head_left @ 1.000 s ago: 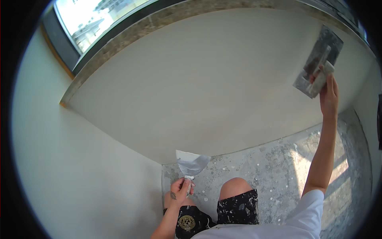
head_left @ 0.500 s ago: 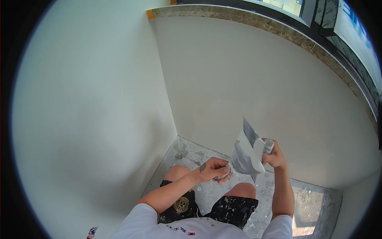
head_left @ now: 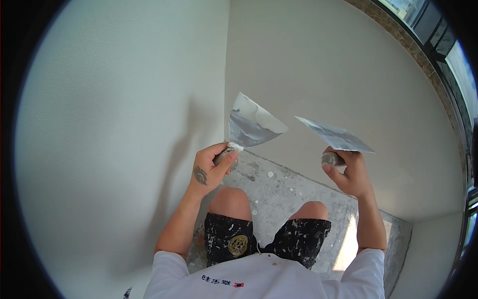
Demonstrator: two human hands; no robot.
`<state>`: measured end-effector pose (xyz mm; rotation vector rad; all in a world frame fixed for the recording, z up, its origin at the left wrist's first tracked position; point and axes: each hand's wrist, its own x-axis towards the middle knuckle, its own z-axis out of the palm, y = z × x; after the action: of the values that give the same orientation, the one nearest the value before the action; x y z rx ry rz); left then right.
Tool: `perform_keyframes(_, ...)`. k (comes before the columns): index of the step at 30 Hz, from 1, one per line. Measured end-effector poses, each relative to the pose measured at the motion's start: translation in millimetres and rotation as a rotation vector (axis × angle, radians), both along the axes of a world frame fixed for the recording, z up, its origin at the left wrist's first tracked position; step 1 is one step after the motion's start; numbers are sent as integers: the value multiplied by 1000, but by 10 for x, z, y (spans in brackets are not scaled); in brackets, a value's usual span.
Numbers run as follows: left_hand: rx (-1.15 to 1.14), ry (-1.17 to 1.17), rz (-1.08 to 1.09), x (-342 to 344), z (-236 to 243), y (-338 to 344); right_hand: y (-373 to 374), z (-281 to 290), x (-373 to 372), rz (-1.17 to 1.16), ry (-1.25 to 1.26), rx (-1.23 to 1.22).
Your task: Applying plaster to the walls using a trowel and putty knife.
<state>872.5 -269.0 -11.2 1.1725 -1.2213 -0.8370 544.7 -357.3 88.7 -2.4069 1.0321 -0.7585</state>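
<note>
My left hand (head_left: 213, 165) grips the handle of a wide putty knife (head_left: 253, 124), its blade raised, with white paste along the far edge. To its right, my right hand (head_left: 348, 172) is closed on the grey handle of a flat metal trowel (head_left: 333, 135), whose blade lies above my fingers, tilted down toward the right. The two blades are apart. Both tools are in front of the pale back wall, above my bent knees.
A white wall (head_left: 109, 129) meets the back wall (head_left: 318, 70) at a corner. Below is a speckled concrete floor (head_left: 269, 179). A mottled brown sill (head_left: 425, 65) runs under the window (head_left: 418, 15) at upper right, and a short wall (head_left: 433, 254) stands at lower right.
My view has swung left. The trowel has come down from high on the right, met the putty knife, and since moved apart from it. The putty knife's blade is now raised higher.
</note>
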Motion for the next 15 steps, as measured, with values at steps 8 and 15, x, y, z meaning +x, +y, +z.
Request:
perform_keyframes(8, -182, -340, 153, -22, 135, 198, -25, 90, 146, 162, 283, -387)
perform_keyframes(15, -544, -902, 401, 99, 19, 235, -184, -85, 257, -7, 153, -92)
